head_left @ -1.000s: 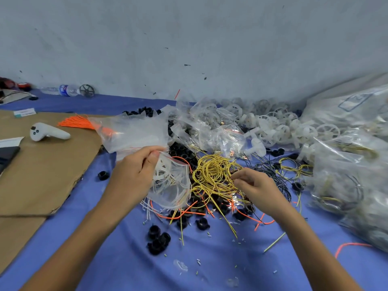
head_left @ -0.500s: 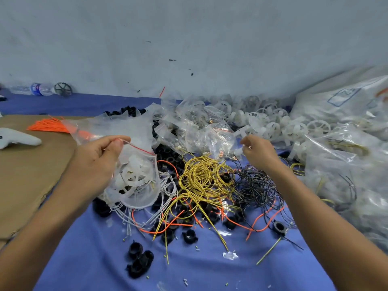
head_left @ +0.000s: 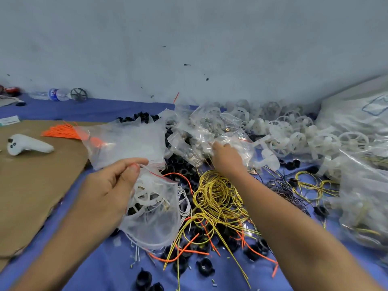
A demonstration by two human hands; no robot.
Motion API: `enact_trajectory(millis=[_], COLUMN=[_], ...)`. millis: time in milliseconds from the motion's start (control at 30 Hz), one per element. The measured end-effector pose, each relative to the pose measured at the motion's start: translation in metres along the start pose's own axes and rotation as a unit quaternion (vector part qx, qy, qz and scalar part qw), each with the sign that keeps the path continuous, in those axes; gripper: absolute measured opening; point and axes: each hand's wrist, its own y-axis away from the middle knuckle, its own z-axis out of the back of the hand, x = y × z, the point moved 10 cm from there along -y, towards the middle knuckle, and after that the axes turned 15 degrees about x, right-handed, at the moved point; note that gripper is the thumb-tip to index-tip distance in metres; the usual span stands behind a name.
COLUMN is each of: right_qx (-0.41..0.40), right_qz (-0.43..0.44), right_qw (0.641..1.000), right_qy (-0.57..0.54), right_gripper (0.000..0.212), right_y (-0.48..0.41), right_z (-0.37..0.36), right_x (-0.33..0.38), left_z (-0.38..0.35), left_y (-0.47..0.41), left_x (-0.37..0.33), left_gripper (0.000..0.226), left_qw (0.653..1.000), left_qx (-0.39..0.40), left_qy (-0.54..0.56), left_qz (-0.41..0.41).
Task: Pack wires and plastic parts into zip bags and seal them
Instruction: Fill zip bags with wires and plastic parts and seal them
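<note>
A small clear zip bag with a red seal strip (head_left: 153, 215) hangs over the near middle of a blue cloth-covered surface (head_left: 105, 269). It already holds a white spoked plastic wheel. The left hand (head_left: 109, 190) pinches the bag's rim between thumb and fingers, a closed grip right at the red strip, and the mouth sags open toward the right.

The right hand (head_left: 225, 158) reaches toward the far edge into a heap of crinkled small clear bags (head_left: 201, 131). Its fingers are buried and blurred, so I cannot tell whether its grip has hold of anything.

The step appears to be fetching the next item for the bag. To do it well, the left hand would probably hold the mouth wide and steady, so that parts drop in without snagging the seal.

Just beside the bag lies a tangle of thin yellow wires (head_left: 218, 196), mixed with loose orange wires (head_left: 189, 252) and black plastic rings (head_left: 204, 267). These could catch on anything that is lifted out.

Loose white plastic wheels (head_left: 294, 133) are piled toward the far right corner, and large filled clear sacks (head_left: 365, 196) line the right edge. At the left edge, a sheet of brown cardboard (head_left: 31, 185) carries a white handheld controller (head_left: 27, 144) and a bundle of orange wires (head_left: 60, 130).
</note>
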Motion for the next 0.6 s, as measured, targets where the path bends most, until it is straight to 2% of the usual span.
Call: enact_trajectory(millis=[33, 100, 200, 233, 267, 333, 400, 500, 600], right_qx=[-0.016, -0.027, -0.068, -0.074, -0.074, -0.040, 0.009, 0.054, 0.069], right_qz=[-0.008, -0.021, -0.030, -0.026, -0.014, 0.014, 0.039, 0.092, 0.118], right_qw=[0.999, 0.997, 0.996, 0.992, 0.978, 0.903, 0.821, 0.741, 0.693], right_qy=[-0.034, -0.066, -0.054, -0.100, -0.197, -0.428, -0.570, -0.663, -0.708], right_gripper=[0.026, 0.037, 0.047, 0.049, 0.047, 0.033, 0.022, 0.027, 0.025], right_y=[0.000, 0.004, 0.025, 0.035, 0.046, 0.066, 0.092, 0.128, 0.160], right_z=[0.007, 0.023, 0.066, 0.081, 0.094, 0.106, 0.108, 0.108, 0.106], right_x=[-0.008, -0.021, -0.036, -0.040, -0.045, -0.050, -0.046, -0.039, -0.036], left_z=[0.000, 0.002, 0.000, -0.003, -0.005, -0.008, -0.008, 0.002, 0.023], left_y=[0.001, 0.001, -0.001, -0.003, -0.005, -0.007, -0.009, -0.021, -0.045], left_x=[0.001, 0.004, 0.008, 0.009, 0.011, 0.014, 0.011, -0.007, -0.025], left_gripper=[0.023, 0.023, 0.023, 0.023, 0.023, 0.024, 0.023, 0.020, 0.022], left_qw=[1.000, 1.000, 1.000, 0.999, 0.999, 0.999, 0.999, 0.996, 0.997], left_qx=[0.003, 0.002, 0.014, 0.022, 0.030, 0.041, 0.047, 0.056, 0.053], left_qy=[-0.002, 0.004, -0.020, -0.033, -0.040, -0.031, -0.027, -0.065, -0.041], left_qz=[0.000, 0.001, -0.005, -0.008, -0.009, -0.007, -0.004, 0.007, 0.045])
